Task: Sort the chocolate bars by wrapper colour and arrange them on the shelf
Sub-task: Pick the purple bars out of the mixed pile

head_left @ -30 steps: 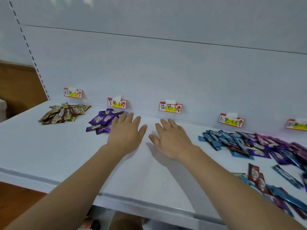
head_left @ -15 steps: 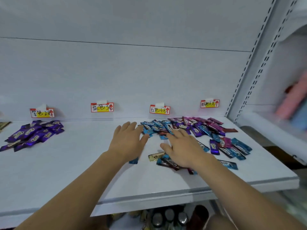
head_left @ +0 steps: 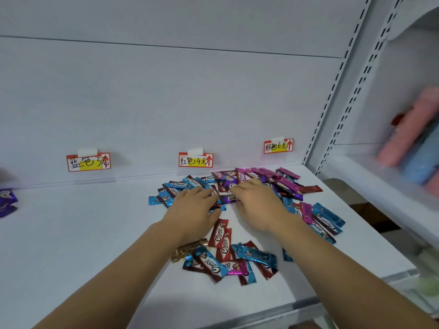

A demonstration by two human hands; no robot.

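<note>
We see a white shelf (head_left: 71,245) with a grey front lip. Nearest us, behind our wrists, lies a small mixed cluster of bars (head_left: 228,260). Our left hand (head_left: 194,210) and right hand (head_left: 259,205) lie flat on the main pile of chocolate bars (head_left: 280,188), fingers spread and gripping nothing. Past the fingertips, three price tags (head_left: 196,160) stick to the back panel. Far left of the fingers sit purple bars (head_left: 7,201).

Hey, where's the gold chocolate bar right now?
The gold chocolate bar lies at the near left edge of the mixed pile, just right of the left forearm, touching a red bar and a blue bar.
</note>
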